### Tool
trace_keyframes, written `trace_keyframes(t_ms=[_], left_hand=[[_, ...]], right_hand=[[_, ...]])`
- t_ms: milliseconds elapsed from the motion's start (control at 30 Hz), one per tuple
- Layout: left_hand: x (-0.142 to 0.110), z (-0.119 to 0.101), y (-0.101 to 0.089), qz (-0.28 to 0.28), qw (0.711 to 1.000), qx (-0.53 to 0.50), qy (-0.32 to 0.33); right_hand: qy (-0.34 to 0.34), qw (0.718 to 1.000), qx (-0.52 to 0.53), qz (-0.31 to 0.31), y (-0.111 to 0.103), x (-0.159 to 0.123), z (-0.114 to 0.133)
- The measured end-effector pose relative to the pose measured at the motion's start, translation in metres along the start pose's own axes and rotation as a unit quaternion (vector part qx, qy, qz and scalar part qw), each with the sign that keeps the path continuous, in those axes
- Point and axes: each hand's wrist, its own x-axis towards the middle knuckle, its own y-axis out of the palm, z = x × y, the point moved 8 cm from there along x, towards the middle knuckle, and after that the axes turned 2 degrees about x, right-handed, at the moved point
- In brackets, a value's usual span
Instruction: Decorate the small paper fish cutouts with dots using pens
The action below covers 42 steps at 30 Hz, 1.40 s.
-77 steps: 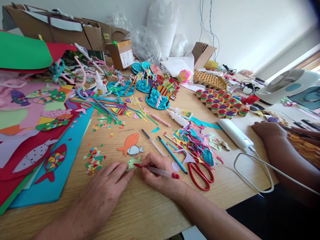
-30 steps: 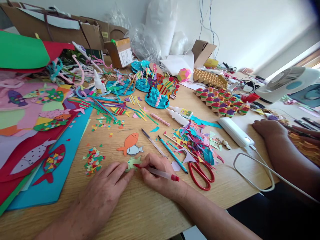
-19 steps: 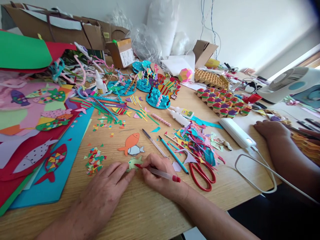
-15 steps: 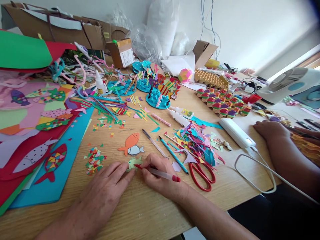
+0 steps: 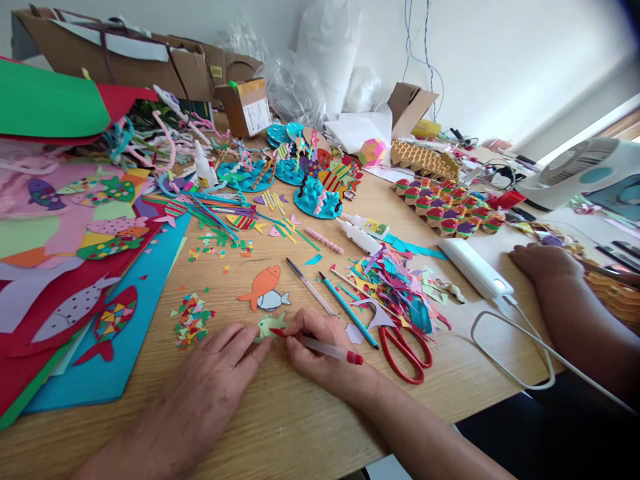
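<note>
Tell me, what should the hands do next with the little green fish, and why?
Maybe the right hand should make one short stroke with the red pen: its tip is at the green fish, and the left hand touches the fish's edge, which could stop it slipping.

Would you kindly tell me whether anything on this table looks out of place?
A tangled heap of paper scraps looks untidy: it lies loose on the table, with the handles of the red scissors showing at its edge. The green fish beneath the red pen shows no visible damage.
</note>
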Motion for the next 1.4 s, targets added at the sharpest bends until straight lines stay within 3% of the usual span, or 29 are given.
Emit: trace_keyframes(t_ms=[533,1400], left_hand=[[-0.0011,0.0021,0.0046,0.010,1.000,0.008,-0.011],[-0.0003,0.0008,0.0033,0.008,1.000,0.003,-0.005]], right_hand=[[0.022,0.999,0.019,-0.013,-0.0041,0.0001,-0.0011],[-0.001,1.000,0.004,0.006,0.0014,-0.0006,0.0004]])
